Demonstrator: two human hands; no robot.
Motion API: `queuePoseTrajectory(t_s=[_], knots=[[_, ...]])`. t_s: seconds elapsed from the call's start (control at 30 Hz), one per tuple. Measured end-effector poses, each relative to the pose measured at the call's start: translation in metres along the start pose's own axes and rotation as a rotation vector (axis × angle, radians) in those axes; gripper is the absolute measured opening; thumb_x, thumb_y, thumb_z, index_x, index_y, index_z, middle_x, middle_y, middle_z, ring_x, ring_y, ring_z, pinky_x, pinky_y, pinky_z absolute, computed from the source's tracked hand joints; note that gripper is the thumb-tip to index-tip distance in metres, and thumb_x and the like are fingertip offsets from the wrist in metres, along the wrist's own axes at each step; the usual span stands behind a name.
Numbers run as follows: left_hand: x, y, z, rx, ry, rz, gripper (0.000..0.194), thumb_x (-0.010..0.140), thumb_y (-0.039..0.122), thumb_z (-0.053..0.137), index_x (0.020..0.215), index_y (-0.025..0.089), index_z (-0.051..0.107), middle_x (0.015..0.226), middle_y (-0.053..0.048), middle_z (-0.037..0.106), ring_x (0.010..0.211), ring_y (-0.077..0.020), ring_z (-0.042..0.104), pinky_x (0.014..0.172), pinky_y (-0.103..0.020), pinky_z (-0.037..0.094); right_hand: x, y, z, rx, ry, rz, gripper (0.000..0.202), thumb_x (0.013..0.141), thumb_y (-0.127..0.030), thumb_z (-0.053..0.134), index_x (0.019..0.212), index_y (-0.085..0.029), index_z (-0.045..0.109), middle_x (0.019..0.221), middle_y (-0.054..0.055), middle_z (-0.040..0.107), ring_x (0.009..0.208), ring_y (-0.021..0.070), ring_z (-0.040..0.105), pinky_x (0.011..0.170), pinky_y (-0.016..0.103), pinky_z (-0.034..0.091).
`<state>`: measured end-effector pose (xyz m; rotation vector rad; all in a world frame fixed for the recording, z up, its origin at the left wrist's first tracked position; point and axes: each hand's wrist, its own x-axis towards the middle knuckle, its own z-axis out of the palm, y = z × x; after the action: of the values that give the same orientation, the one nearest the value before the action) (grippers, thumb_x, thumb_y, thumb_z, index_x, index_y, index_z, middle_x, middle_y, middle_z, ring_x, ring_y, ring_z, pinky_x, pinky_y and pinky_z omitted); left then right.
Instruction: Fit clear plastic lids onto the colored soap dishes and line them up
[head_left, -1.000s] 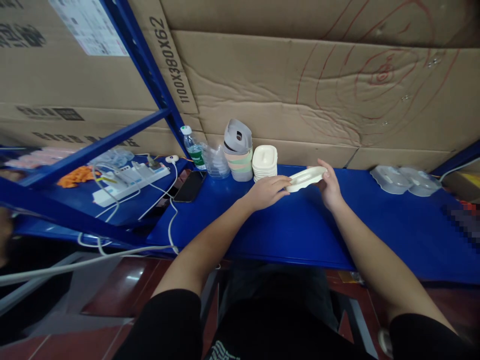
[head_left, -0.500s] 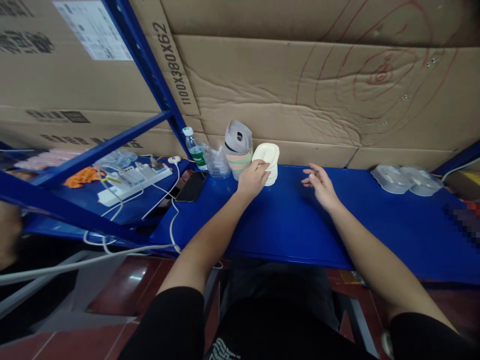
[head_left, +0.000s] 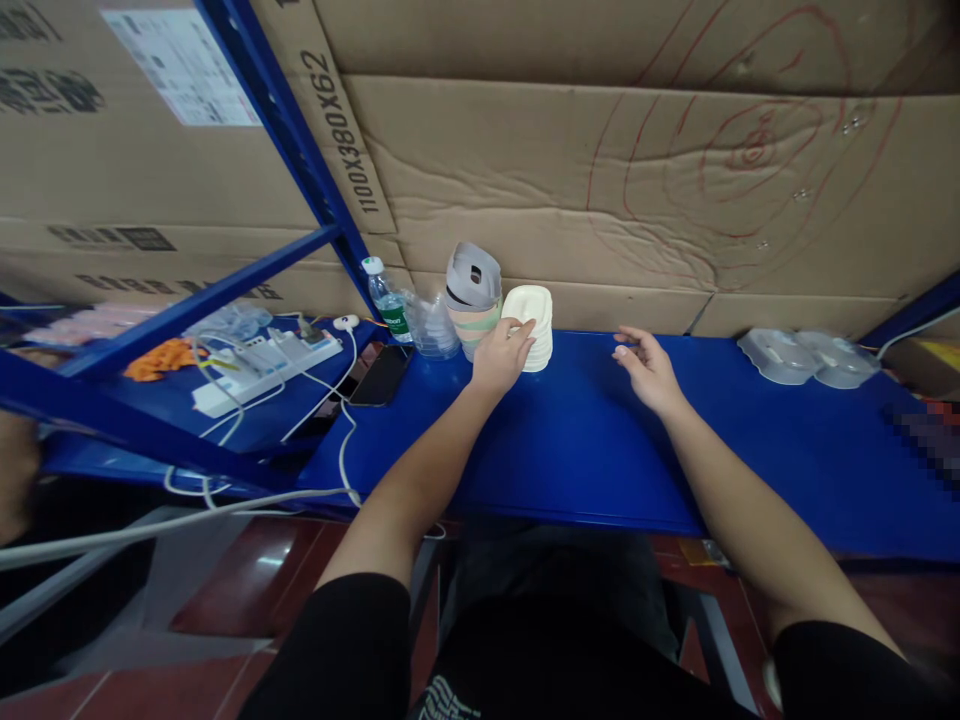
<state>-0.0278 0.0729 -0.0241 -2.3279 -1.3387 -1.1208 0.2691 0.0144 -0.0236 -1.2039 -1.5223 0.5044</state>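
The lid stack (head_left: 529, 326) stands at the shelf's (head_left: 585, 440) back edge. Left hand (head_left: 499, 354) grips its top lid; right hand (head_left: 646, 366) hovers open, empty. Lids appear light, thin, rigid: grip by rims.

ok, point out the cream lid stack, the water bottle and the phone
cream lid stack (head_left: 529, 320): head view, top lid's face
water bottle (head_left: 389, 306): head view, green label
phone (head_left: 379, 375): head view, dark screen

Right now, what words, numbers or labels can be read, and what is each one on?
"1100X380X62": printed on the cardboard strip beside the blue post.
White label on the upper-left box: too small to read.
Black print on the left boxes: blurred.
Bottle label: unreadable.
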Motion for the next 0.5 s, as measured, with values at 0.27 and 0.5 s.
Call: queuePoseTrajectory(t_s=[0.27,0.5], knots=[[0.000,0.005,-0.004,-0.031,-0.024,-0.011,0.045,0.105,0.041,0.051,0.143,0.021,0.065,0.139,-0.014,0.066,0.115,-0.0267,0.069,0.090,-0.035,0.059,-0.005,-0.004,0.003,-0.085,-0.040,-0.037,0.067,0.090,-0.072,0.064,0.137,-0.025,0.062,0.131,0.014,0.070,0.094,0.0250,0.071,0.086,0.047,0.063],[-0.002,0.010,-0.010,-0.077,-0.080,-0.025,0.055,0.100,0.042,0.062,0.151,0.022,0.056,0.154,-0.014,0.056,0.134,-0.0321,0.062,0.092,-0.039,0.062,0.010,-0.011,-0.051,-0.527,-0.005,-0.258,0.070,0.091,-0.072,0.063,0.140,-0.022,0.063,0.136,0.019,0.067,0.126,0.0403,0.064,0.109,0.062,0.050]])
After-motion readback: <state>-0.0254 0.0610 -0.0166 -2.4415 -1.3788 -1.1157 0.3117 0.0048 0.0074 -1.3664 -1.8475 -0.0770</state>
